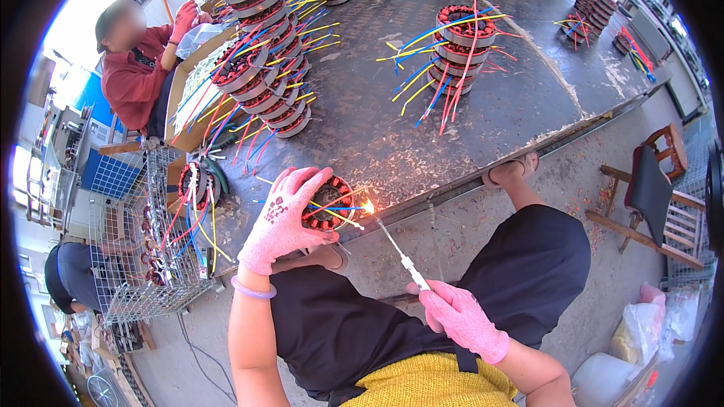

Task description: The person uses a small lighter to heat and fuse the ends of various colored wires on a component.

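Note:
My left hand (280, 227), in a pink glove, grips a motor stator (329, 196) with red windings near the table's front edge. Yellow, blue and red lead wires stick out of it. In my right hand (466, 322), also gloved in pink, is a long-necked lighter (409, 264) with a white body. A small orange flame (368, 207) burns at its tip, close beside the stator's right side and its wires. Left of my left hand, another stator (197, 185) with white ties and coloured wires lies at the table's corner.
Stacked stators (264, 79) lean along the table's left side; another stack (460, 53) stands mid-table. A co-worker (136, 68) sits at the far left beside a cardboard box (179, 98). A wire basket (147, 279) stands at lower left, a chair (650, 196) at right.

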Action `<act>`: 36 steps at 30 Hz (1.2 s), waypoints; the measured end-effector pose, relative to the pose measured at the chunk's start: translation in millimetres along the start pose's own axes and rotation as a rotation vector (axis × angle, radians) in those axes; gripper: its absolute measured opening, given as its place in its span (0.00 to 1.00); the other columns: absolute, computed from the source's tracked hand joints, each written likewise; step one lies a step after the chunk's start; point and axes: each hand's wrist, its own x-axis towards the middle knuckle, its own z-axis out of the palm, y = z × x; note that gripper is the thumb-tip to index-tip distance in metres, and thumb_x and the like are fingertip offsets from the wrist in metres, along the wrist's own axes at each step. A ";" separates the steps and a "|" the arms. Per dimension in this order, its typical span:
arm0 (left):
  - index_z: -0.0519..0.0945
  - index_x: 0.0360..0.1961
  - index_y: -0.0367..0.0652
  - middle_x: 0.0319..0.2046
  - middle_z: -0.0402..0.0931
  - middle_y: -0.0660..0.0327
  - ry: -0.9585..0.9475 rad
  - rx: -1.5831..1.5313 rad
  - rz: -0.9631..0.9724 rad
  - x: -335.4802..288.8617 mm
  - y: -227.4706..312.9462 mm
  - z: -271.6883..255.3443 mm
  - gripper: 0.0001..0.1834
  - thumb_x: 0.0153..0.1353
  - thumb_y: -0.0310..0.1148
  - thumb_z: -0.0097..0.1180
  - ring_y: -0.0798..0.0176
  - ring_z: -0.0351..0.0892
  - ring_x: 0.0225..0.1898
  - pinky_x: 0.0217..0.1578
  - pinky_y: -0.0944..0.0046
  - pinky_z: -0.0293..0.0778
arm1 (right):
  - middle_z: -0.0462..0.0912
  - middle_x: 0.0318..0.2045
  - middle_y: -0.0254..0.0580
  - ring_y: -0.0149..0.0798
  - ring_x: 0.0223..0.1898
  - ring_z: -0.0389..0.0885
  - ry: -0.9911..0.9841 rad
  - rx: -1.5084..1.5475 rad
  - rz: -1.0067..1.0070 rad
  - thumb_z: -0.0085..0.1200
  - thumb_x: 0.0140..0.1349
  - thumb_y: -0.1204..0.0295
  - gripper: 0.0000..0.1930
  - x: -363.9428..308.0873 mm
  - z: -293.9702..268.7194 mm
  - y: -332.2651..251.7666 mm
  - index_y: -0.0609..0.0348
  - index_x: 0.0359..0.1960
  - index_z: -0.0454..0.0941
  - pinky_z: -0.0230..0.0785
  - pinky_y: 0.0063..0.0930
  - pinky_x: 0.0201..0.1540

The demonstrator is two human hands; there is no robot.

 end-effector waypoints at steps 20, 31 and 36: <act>0.71 0.65 0.43 0.58 0.70 0.51 0.031 0.020 -0.020 0.5 7.2 0.3 0.54 0.31 0.41 0.80 0.43 0.67 0.62 0.65 0.48 0.63 | 0.69 0.20 0.26 0.20 0.21 0.64 -0.008 -0.003 0.007 0.45 0.76 0.63 0.18 3.1 -2.7 4.0 0.64 0.57 0.75 0.57 0.19 0.24; 0.71 0.65 0.42 0.58 0.70 0.50 0.028 0.017 -0.024 0.2 7.9 -0.2 0.53 0.31 0.41 0.80 0.44 0.68 0.61 0.65 0.48 0.63 | 0.69 0.20 0.26 0.20 0.21 0.64 0.000 0.023 0.007 0.45 0.76 0.63 0.18 -2.1 -2.7 -4.9 0.64 0.56 0.76 0.57 0.20 0.24; 0.71 0.65 0.42 0.58 0.70 0.50 0.031 0.009 -0.010 0.5 5.2 1.3 0.53 0.31 0.41 0.80 0.44 0.68 0.61 0.65 0.48 0.63 | 0.69 0.20 0.27 0.21 0.20 0.64 0.014 -0.058 0.022 0.45 0.76 0.62 0.19 -1.3 -2.1 -8.0 0.64 0.56 0.76 0.57 0.21 0.24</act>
